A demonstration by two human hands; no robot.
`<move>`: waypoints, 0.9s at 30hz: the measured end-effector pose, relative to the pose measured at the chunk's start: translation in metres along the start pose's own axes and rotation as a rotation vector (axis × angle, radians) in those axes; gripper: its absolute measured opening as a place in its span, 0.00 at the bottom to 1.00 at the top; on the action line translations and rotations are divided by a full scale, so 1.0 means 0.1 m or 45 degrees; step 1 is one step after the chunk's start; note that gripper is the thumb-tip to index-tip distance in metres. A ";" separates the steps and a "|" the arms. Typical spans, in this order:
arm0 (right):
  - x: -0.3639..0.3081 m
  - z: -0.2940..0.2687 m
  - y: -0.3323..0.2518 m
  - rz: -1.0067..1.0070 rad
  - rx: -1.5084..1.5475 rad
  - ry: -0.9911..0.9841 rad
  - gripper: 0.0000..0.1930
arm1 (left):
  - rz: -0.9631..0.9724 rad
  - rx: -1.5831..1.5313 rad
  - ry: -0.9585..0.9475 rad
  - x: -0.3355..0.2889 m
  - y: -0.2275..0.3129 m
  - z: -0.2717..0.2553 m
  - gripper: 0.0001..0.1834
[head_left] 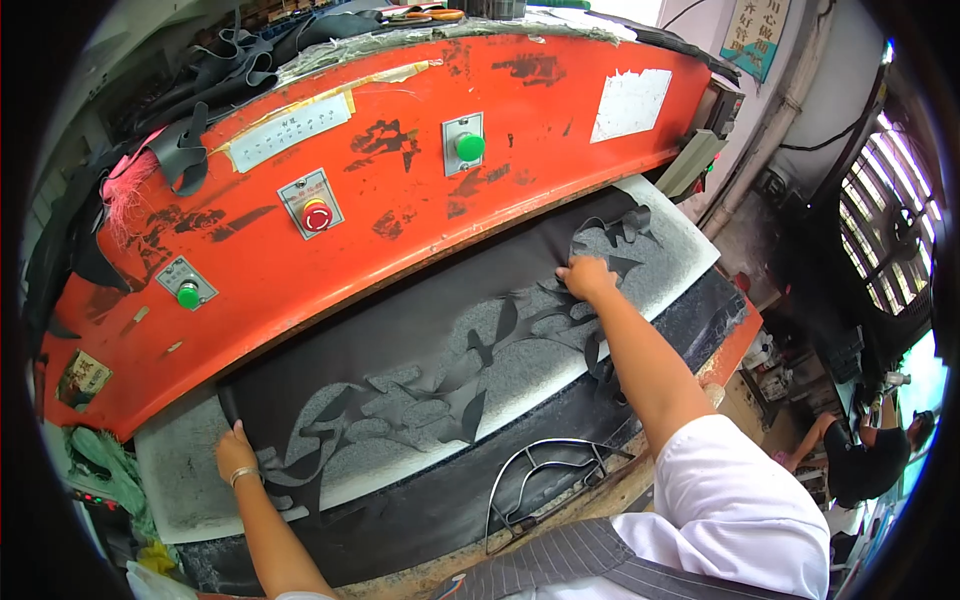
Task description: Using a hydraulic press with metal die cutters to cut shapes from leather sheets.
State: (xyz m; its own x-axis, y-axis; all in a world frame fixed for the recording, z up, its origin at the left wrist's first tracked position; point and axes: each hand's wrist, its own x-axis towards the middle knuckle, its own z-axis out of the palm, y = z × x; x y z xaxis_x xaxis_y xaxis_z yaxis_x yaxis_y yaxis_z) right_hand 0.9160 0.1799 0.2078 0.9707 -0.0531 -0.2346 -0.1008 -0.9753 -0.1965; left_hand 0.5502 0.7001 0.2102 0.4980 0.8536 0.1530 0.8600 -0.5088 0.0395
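A dark grey sheet material [400, 325], like leather or rubber, lies across a worn pale cutting board [180, 480] beneath an orange press beam. Its near side is cut through with curved holes, leaving ragged strips. My left hand [236, 452], with a bracelet at the wrist, pinches the sheet's left edge. Farther away to the right, my right hand [588, 277] is closed on the sheet beside its cut-out strips; the thumb is on top and some fingertips are hidden. A curved metal cutting die [520, 490] with inner ribs rests on the front ledge, touched by neither hand.
Across the far side stands the orange press beam [400, 190], with green buttons [469, 147] and a red stop button [317, 214]. Dark scraps [230, 60] are heaped on top. Green netting [110, 470] hangs at the left. Another person [870, 450] is at the far right.
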 end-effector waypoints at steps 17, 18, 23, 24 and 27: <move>-0.87 0.01 0.95 -0.189 0.178 0.095 0.18 | -0.027 -0.063 -0.007 -0.56 -0.74 0.10 0.32; -0.88 0.00 1.10 -0.098 0.219 0.015 0.18 | -0.019 -0.060 -0.007 -0.55 -0.73 0.09 0.32; -1.01 -0.19 2.25 0.140 0.463 -0.285 0.19 | -0.164 -0.064 0.022 -0.51 -0.71 -0.01 0.30; -1.10 -0.38 2.30 0.314 0.743 -0.336 0.18 | -0.300 -0.069 -0.035 -0.54 -0.66 -0.11 0.28; -0.71 -0.45 2.70 -0.018 0.447 0.264 0.20 | -0.108 0.079 0.299 -0.58 -0.66 -0.04 0.27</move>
State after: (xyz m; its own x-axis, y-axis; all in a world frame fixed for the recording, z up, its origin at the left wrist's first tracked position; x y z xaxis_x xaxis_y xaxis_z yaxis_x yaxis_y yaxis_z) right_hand 0.8300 -0.0895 0.2145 0.9923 -0.1173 -0.0395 -0.1206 -0.8459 -0.5195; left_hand 0.4646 0.6838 0.2022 0.3906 0.8398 0.3771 0.9063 -0.4226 0.0022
